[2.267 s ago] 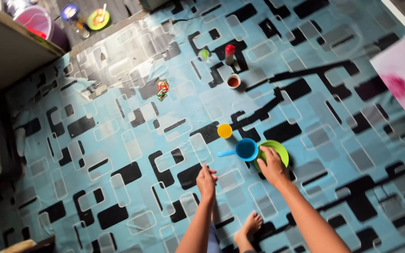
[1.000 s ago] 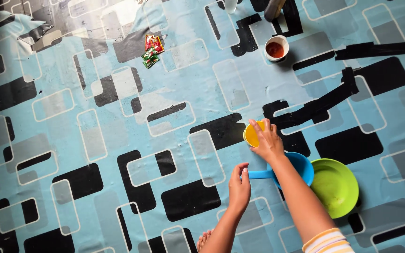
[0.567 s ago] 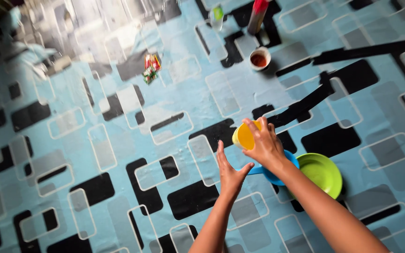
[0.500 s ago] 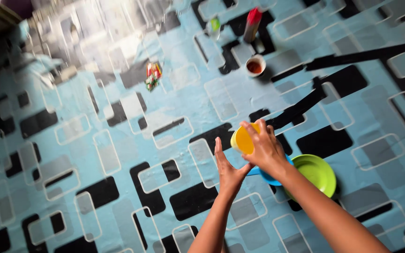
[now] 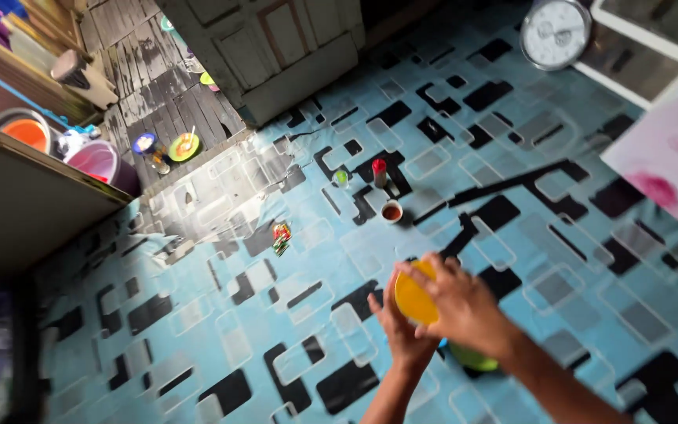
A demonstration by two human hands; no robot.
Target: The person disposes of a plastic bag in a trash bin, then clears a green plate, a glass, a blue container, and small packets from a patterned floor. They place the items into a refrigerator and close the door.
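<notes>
While raised above the patterned mat [image 5: 221, 259], gripped: yellow cup [image 5: 415, 298], right hand [image 5: 464, 306] at 3 o'clock, left hand [image 5: 399, 331] cupping from 7.

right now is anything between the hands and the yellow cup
Nothing visible is. The right hand grips the small round yellow plastic cup directly, lifted above the blue patterned floor mat, and the left hand touches it from below. No other object sits between them.
</notes>
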